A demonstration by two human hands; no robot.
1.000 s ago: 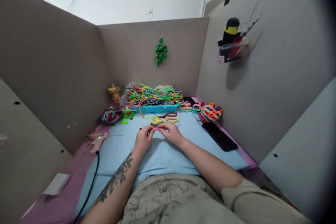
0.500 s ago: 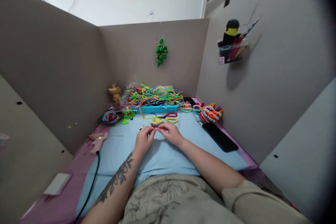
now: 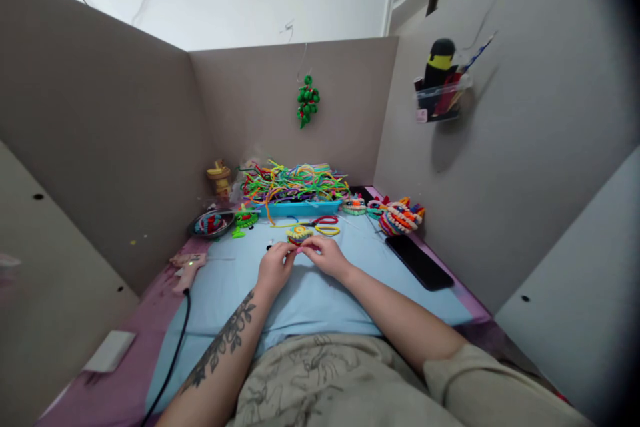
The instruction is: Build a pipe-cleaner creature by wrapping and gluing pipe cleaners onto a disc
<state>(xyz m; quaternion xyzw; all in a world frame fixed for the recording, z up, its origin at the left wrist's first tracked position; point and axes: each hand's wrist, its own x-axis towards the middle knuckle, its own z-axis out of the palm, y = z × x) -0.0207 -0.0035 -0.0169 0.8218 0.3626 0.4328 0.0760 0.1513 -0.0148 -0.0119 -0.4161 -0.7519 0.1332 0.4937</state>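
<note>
A small pink piece, perhaps a bit of pipe cleaner, is pinched between my two hands over the blue cloth. My left hand closes its thumb and fingertips on the piece's left side. From the right, my right hand pinches it too, fingertips almost meeting the left ones. Just beyond the fingers sits a round yellow, blue and red pipe-cleaner figure, partly hidden by them. Behind that lie scissors with red and yellow handles.
A blue tray heaped with colourful pipe cleaners stands at the back. On the left lie a pink glue gun with its cord and a metal bowl. A black phone and a bundle of pipe-cleaner figures lie on the right.
The pink piece and the fingertips have shifted very slightly toward me, showing more of the round figure. Both hands keep their pinch.
</note>
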